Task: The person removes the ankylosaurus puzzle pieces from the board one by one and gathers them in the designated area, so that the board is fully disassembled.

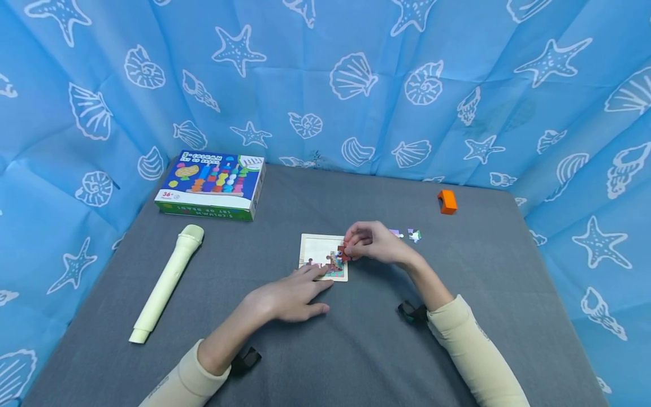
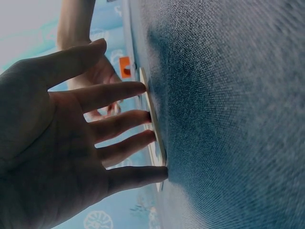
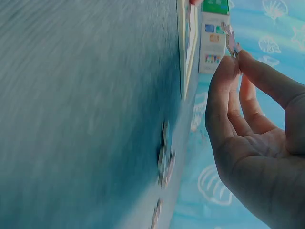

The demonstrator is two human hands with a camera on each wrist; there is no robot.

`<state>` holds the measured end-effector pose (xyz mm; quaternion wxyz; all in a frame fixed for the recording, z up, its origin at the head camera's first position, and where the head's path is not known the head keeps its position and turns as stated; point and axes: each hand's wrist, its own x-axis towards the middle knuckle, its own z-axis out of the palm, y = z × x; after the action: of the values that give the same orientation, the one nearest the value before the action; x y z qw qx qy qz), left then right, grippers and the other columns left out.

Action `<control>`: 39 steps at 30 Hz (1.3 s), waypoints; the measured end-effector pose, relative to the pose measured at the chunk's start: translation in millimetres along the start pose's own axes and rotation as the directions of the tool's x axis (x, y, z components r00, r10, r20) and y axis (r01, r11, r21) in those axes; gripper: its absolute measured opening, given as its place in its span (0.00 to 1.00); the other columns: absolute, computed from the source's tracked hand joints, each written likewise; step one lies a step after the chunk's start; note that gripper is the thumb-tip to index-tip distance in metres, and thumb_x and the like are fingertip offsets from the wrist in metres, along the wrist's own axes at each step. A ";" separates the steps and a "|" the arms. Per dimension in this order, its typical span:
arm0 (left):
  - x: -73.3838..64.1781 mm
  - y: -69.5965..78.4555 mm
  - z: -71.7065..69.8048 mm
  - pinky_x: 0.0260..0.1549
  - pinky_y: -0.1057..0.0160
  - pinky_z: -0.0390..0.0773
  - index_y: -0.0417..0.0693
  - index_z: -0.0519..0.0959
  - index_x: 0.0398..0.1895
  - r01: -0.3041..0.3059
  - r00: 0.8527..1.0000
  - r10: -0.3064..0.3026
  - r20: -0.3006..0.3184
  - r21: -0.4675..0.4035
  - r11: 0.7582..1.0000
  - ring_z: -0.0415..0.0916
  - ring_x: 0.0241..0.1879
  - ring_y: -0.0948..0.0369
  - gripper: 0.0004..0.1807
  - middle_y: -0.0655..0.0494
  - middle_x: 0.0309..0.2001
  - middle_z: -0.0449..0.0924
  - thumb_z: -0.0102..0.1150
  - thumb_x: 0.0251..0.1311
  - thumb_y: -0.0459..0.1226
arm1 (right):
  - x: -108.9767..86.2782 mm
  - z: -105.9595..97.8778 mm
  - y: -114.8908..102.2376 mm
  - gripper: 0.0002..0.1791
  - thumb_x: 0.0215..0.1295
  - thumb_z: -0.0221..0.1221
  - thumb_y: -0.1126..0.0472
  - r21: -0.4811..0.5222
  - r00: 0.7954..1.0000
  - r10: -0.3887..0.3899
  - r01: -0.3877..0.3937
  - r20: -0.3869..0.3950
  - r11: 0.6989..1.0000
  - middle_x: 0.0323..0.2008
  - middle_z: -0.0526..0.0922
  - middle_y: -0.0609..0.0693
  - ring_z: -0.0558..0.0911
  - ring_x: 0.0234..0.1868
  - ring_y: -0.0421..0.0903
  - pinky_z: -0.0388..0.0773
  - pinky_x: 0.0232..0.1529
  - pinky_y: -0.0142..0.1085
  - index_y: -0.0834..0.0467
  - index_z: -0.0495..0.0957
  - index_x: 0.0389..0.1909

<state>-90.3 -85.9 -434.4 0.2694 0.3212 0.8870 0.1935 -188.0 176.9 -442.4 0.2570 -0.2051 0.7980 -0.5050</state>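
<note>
A small wooden puzzle tray lies on the grey cloth, with several joined pieces in its lower right part. My left hand rests its outstretched fingertips on the tray's near left side; in the left wrist view those spread fingers reach the tray edge. Between thumb and fingertips my right hand pinches a reddish-brown jigsaw piece at the tray's right side. The right wrist view shows this piece edge-on, raised above the cloth. Loose jigsaw pieces lie just beyond the right hand, partly hidden by it.
At the back left stands a bead-game box. A pale yellow toy microphone lies left of the left arm. An orange block sits at the back right. Blue shell-patterned curtains border the table.
</note>
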 end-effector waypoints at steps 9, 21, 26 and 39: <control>-2.1 1.7 -0.5 0.87 0.40 0.54 0.48 0.68 0.83 0.002 1.000 -0.002 0.001 0.000 1.000 0.47 0.89 0.43 0.34 0.45 0.88 0.55 0.56 0.82 0.51 | -29.7 -32.8 13.1 0.12 0.74 0.67 0.66 -0.036 0.996 0.056 -0.058 -0.067 0.998 0.45 0.88 0.64 0.88 0.40 0.44 0.91 0.47 0.42 0.66 0.82 0.54; -1.6 1.8 0.0 0.87 0.40 0.54 0.48 0.68 0.83 -0.011 1.000 0.011 -0.003 0.006 1.000 0.48 0.89 0.42 0.33 0.45 0.88 0.55 0.56 0.82 0.50 | -63.6 -74.7 36.4 0.13 0.76 0.66 0.66 -0.090 0.985 0.107 -0.120 -0.137 0.989 0.45 0.87 0.66 0.89 0.40 0.46 0.91 0.47 0.40 0.68 0.81 0.55; -1.4 1.9 1.0 0.86 0.40 0.55 0.48 0.68 0.83 -0.010 1.000 0.010 -0.004 0.006 1.000 0.48 0.89 0.42 0.33 0.45 0.88 0.55 0.56 0.82 0.50 | -66.5 -82.8 44.5 0.13 0.77 0.64 0.67 -0.093 0.981 0.139 -0.152 -0.132 0.984 0.45 0.87 0.67 0.88 0.40 0.47 0.91 0.46 0.38 0.70 0.81 0.55; -2.0 1.6 0.8 0.86 0.39 0.54 0.48 0.68 0.83 -0.014 1.000 0.014 -0.006 0.000 1.000 0.47 0.89 0.42 0.33 0.47 0.88 0.55 0.56 0.82 0.50 | -61.9 -79.1 51.5 0.13 0.75 0.65 0.70 -0.123 0.984 0.134 -0.149 -0.117 0.981 0.44 0.87 0.67 0.86 0.38 0.41 0.91 0.44 0.35 0.72 0.83 0.55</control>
<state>-87.8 -86.0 -433.5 0.2656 0.3267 0.8855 0.1963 -191.8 289.5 -448.5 0.2347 -0.1365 0.8548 -0.4423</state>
